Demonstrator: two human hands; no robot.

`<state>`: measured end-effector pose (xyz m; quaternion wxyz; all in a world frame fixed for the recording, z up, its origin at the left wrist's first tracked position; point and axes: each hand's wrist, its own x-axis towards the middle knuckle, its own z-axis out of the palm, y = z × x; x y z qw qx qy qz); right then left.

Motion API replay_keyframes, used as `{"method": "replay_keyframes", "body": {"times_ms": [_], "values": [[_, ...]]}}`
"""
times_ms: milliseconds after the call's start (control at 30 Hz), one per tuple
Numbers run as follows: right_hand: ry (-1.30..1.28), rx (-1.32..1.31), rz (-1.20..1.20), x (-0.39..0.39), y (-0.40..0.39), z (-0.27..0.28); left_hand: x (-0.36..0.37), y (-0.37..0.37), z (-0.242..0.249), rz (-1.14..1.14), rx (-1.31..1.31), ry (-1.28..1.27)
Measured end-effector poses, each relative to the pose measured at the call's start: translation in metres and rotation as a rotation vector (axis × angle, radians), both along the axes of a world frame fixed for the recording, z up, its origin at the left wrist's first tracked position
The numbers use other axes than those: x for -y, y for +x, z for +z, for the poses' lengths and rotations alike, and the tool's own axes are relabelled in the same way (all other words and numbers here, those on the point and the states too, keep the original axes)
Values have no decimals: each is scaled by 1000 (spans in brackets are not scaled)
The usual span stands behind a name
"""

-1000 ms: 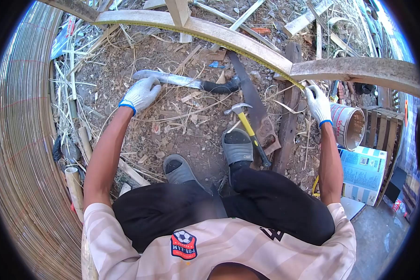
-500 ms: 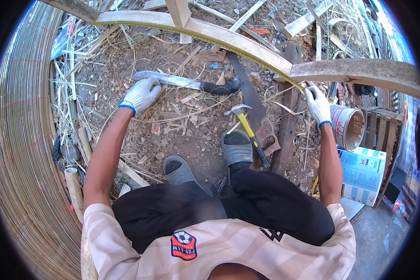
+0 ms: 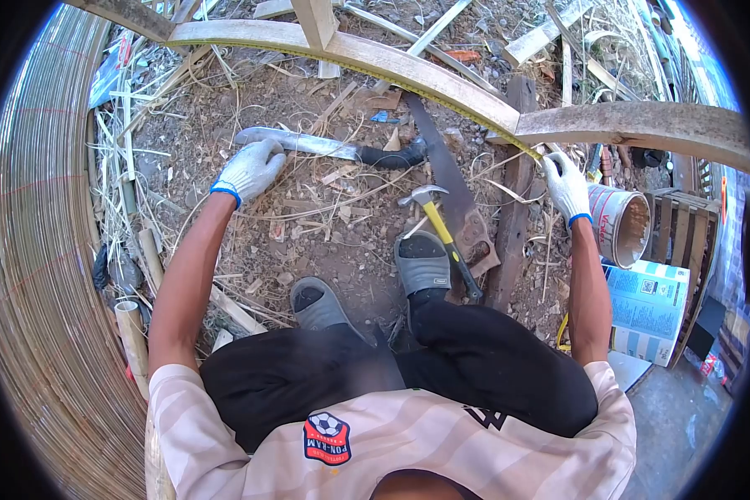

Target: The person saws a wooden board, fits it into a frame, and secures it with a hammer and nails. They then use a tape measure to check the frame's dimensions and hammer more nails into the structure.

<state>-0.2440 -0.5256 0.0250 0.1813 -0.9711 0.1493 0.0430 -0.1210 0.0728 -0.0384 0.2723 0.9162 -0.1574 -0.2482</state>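
My right hand, in a white glove with a blue cuff, is closed on the end section of a yellow tape measure. The tape runs along the lower edge of a pale wooden beam. My left hand, gloved alike, has its fingers curled beside and partly over the blade of a machete with a black-wrapped handle. Whether it touches the blade, or holds anything, cannot be made out. A hand saw and a yellow-handled claw hammer lie between my hands, near my feet.
A second beam continues rightward. To the right stand a paint bucket, a wooden crate and a blue-white printed container. A bamboo screen lines the left. Wood scraps and strips litter the soil. A dark plank lies left of my right hand.
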Motion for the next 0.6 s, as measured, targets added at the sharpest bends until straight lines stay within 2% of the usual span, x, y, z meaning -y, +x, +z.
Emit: {"method": "replay_keyframes", "body": {"times_ms": [233, 600], "values": [[5, 4, -1, 0, 0, -1, -1, 3, 0, -3, -71, 23], [11, 9, -15, 2, -1, -2, -1, 2, -1, -3, -29, 14]]}}
